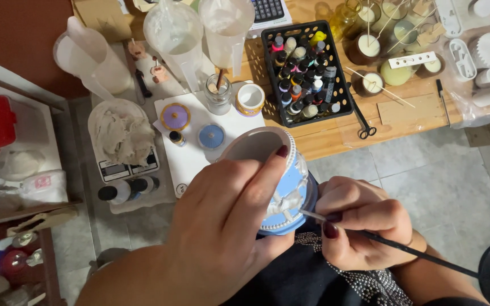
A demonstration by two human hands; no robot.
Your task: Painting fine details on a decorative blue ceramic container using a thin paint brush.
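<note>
Grey scale screen (pixel 121 169) left; black calculator (pixel 268 9) top.

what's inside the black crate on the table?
The black crate is packed with small paint bottles, caps up in mixed colours. Its floor and the bottles' lower parts are covered.

This is a small craft workshop. On the wooden table (pixel 324 141) stand a black crate of paint bottles (pixel 306 73), plastic measuring jugs (pixel 177 34), poured candles (pixel 370 45) and a digital scale (pixel 127 169).

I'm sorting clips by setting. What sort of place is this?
Probably a home craft workbench for painting cast ornaments. The left hand holds a blue-and-white jar while the right hand works a fine paintbrush; a black crate of paint bottles sits on the wooden table.
</note>
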